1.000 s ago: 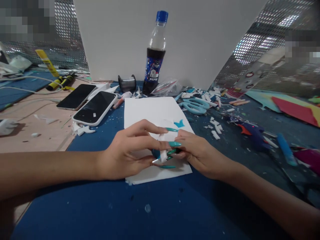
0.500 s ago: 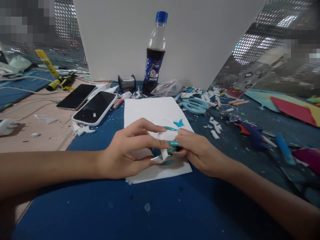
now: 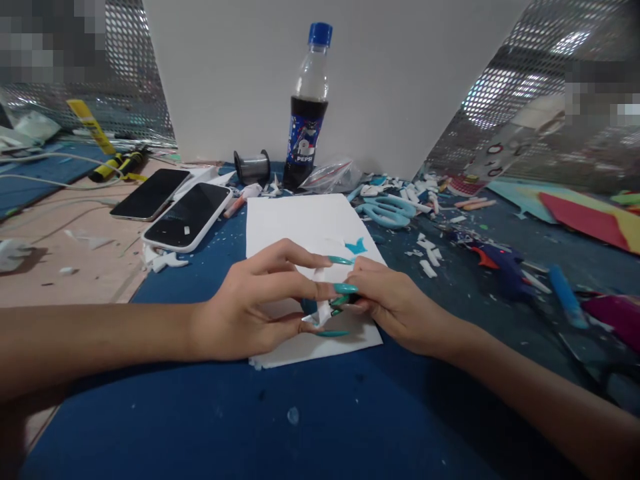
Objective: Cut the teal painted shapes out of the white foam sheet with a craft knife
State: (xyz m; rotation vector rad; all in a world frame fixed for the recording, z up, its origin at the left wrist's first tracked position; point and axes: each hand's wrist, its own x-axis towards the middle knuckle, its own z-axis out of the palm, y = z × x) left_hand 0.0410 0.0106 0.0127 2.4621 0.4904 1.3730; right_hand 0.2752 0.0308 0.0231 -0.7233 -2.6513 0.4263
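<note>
The small white angular piece [image 3: 324,313], of paper or foam, is above the near half of the white rectangular sheet [image 3: 295,217], between the two hands. From the fingers of the left hand [image 3: 255,300] it lies to the right; from the right hand [image 3: 395,297] it lies to the left. The left hand is nearer: its bent thumb and fingers stand a little apart and appear to hold the piece between them. Its longer direction seems to slant from the left thumb towards the right fingertips, which are just beside it. The right fingers are curled closely together, but I cannot tell what they grip. The blue flat cut-out with points [image 3: 355,247] lies beyond the hands, near the sheet's right edge.
</note>
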